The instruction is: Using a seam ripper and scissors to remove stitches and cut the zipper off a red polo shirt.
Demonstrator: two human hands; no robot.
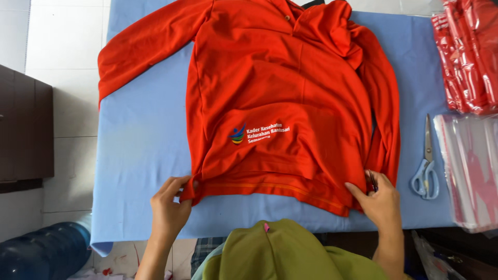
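Pinching the hem at both corners: left hand grips the bottom-left corner of the orange shirt w/ fingers curled over the edge, thumb under; right hand nips the bottom-right corner btwn thumb and fingertips. Holding both ends at once keeps the hem taut and level, prob. why the lower part lies doubled up in a flat fold. Shirt lies spread flat mid-table, collar far from the person, left sleeve stretched out sideways, right sleeve folded down along the body so it stays inside the outline. Scissors sit shut just right of the shirt, within reach. Beyond them, clear bags and packed red shirts stacked at the edge. Surface: table w/ light blue cloth. Room: white tile floor, dark cabinet at left, blue water jug below.
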